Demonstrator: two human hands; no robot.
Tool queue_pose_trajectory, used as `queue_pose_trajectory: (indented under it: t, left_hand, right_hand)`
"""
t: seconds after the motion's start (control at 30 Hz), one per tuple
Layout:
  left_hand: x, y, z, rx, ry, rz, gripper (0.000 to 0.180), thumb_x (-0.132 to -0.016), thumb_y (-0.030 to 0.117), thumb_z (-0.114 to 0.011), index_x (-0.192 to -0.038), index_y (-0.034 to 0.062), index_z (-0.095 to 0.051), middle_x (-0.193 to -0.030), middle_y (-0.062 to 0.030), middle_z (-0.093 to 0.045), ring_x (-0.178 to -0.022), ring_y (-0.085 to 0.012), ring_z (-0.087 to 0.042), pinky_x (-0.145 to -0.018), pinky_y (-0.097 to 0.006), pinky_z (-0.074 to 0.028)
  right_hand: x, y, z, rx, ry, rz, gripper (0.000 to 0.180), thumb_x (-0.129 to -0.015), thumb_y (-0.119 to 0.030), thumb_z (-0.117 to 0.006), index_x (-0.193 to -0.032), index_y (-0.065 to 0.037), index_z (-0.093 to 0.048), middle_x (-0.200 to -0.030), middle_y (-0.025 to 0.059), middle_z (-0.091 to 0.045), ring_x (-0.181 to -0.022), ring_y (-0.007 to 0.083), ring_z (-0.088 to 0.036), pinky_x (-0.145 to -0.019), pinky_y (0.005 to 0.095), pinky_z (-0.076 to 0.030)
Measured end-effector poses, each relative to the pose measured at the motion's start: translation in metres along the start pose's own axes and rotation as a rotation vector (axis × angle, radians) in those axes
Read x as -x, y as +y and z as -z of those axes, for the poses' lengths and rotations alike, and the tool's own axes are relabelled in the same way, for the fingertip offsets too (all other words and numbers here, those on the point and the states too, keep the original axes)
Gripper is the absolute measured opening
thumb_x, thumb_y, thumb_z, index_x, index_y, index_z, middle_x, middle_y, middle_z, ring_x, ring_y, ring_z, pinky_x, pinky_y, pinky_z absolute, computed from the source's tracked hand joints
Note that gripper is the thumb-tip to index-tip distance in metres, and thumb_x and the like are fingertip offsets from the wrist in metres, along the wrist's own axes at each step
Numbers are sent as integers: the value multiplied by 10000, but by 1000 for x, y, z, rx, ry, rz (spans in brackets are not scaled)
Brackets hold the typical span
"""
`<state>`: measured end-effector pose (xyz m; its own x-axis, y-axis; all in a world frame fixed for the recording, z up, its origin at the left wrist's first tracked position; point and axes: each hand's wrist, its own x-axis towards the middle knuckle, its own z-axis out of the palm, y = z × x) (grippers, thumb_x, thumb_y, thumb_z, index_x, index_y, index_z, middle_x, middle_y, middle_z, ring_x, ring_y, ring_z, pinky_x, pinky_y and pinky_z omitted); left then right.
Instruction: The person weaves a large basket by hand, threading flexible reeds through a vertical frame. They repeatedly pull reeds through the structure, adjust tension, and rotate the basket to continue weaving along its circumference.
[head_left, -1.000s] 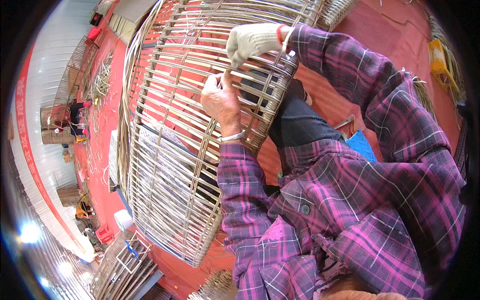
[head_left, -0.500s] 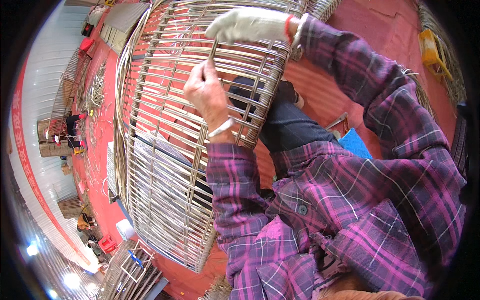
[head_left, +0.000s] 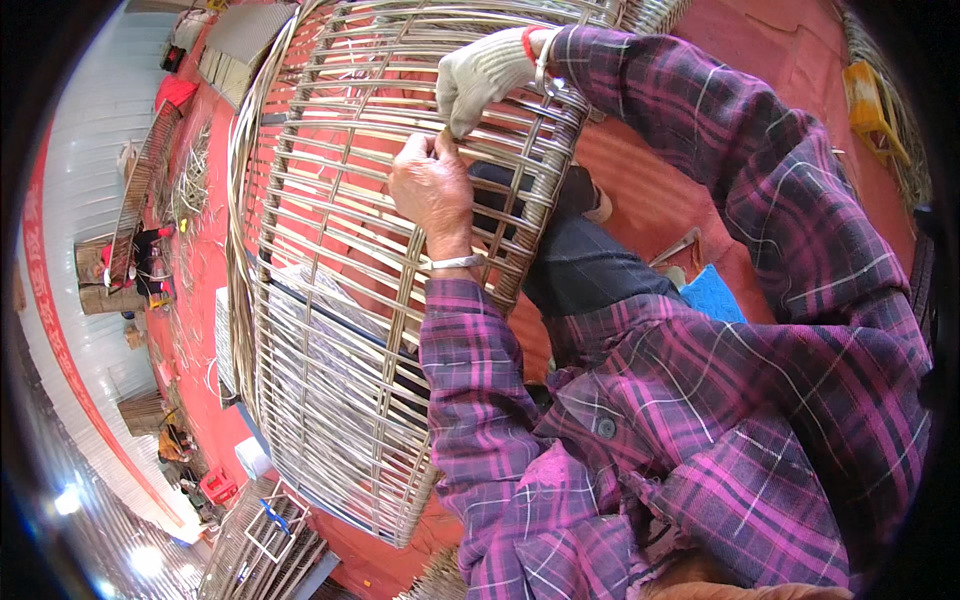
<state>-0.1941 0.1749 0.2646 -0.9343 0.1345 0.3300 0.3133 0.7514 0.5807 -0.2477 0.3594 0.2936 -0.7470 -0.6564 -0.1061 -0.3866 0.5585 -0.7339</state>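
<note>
A large woven wicker frame [head_left: 340, 215] of pale grey-brown strands spreads in front of me, its thick braided edge beside my leg. My left hand [head_left: 432, 190], bare with a white band at the wrist, is closed in a pinch over the frame's right part. Touching its fingertips from above, my right hand [head_left: 485, 80] in a white knit glove bends downward, fingers closed. Both pinch a short brown wicker strand that runs along a crosswise rib; most of it is hidden by the fingers.
A blue cloth-like piece [head_left: 712, 295] lies right of my leg. Farther right is a yellow plastic stool [head_left: 872, 112] beside bundled strands. Loose strands [head_left: 192, 185] litter the red floor at left, where a person [head_left: 150, 265] works. A white roll [head_left: 252, 457] sits by the frame's lower left.
My right hand has come down and turned its fingers toward the left hand. The left hand has shifted slightly right, and the gap between them has closed.
</note>
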Motion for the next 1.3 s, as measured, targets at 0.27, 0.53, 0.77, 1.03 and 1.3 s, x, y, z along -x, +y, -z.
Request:
queue_pose_trajectory:
  t: [0.27, 0.53, 0.77, 1.03, 1.3]
  left_hand:
    - [-7, 20, -10, -36, 216, -198, 230, -905, 199, -623, -1036, 17, -675, -1010, -121, -677, -885, -265, -660, -775, -380, -513]
    - [-37, 53, -13, 629, -129, 35, 172, -938, 122, -619, -989, -22, -699, -666, -4, -603, -627, -59, -536, -546, -222, -409]
    - [-15, 12, -5, 569, -15, 167, 174, -867, 139, -697, -792, -16, -679, -594, -24, -582, -550, -80, -518, -497, -252, -404]
    - [-33, 27, -38, -8, -76, 31, 186, -790, 248, -677, -780, 64, -703, -728, -177, -665, -712, -383, -651, -627, -466, -485]
    - [-40, 52, -57, 130, 105, -147, 187, -890, 154, -626, -1007, 20, -684, -1009, -132, -673, -935, -264, -637, -802, -385, -486]
  right_hand:
    - [56, 4, 104, 230, 458, -4, 152, -773, -142, -606, -817, -99, -745, -699, 64, -688, -687, 173, -639, -667, 354, -498]
    - [66, -13, 78, -504, 403, 196, 115, -827, -149, -611, -807, -71, -693, -637, 23, -599, -597, 121, -542, -580, 295, -453]
    - [17, 25, -11, 522, 316, -288, 246, -749, -154, -606, -976, -101, -685, -844, 149, -684, -791, 354, -666, -695, 452, -524]
    - [21, 44, 18, -145, 65, -190, 288, -750, -173, -666, -1021, -92, -721, -776, -3, -686, -668, 115, -563, -610, 327, -465]
    - [96, 30, 121, 207, 434, -176, 279, -790, -219, -701, -1015, -54, -710, -755, 89, -676, -704, 153, -616, -653, 362, -493]
